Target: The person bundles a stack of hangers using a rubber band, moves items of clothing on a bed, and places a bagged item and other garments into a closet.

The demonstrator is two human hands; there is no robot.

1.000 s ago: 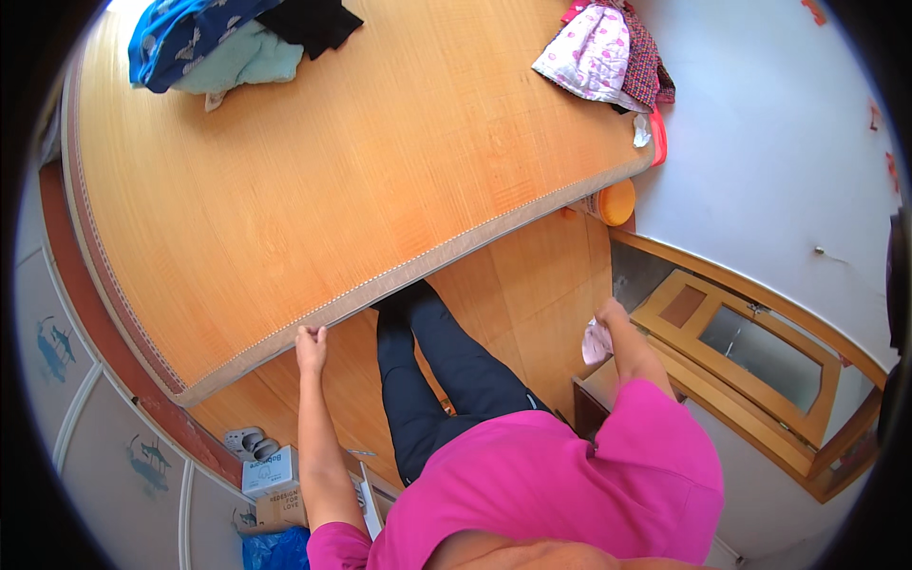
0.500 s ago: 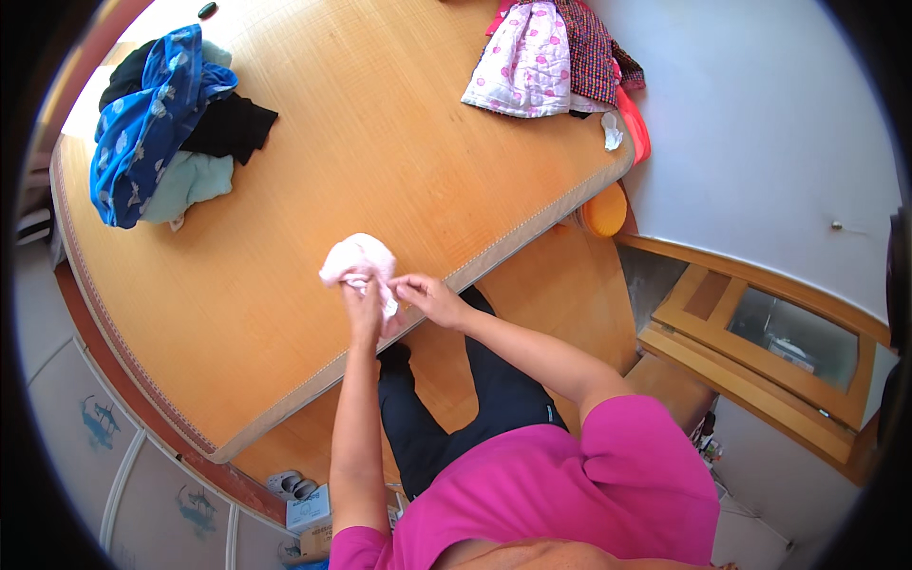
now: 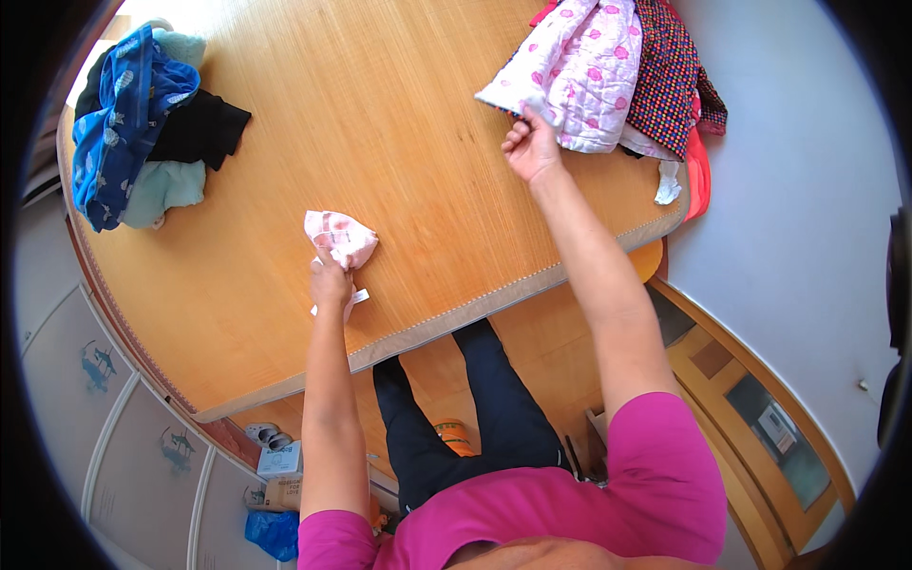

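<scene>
— Left hand (image 3: 331, 283), status?
— Closed round a small pale-pink fabric piece (image 3: 344, 234), over the near left part of a tan wood-grain mat (image 3: 427, 190).
— And right hand (image 3: 534, 154)?
— Curled at the hem of a white quilted garment with pink spots (image 3: 594, 76); pinching or just touching, cannot tell.
— Right beside that?
— Dark cloth with multicoloured dots (image 3: 665, 90), touching the garment.
— Left side of the mat?
— Piled up: blue patterned fabric (image 3: 119, 123), black cloth (image 3: 201, 130), pale mint-green fleecy cloth (image 3: 169, 190).
</scene>
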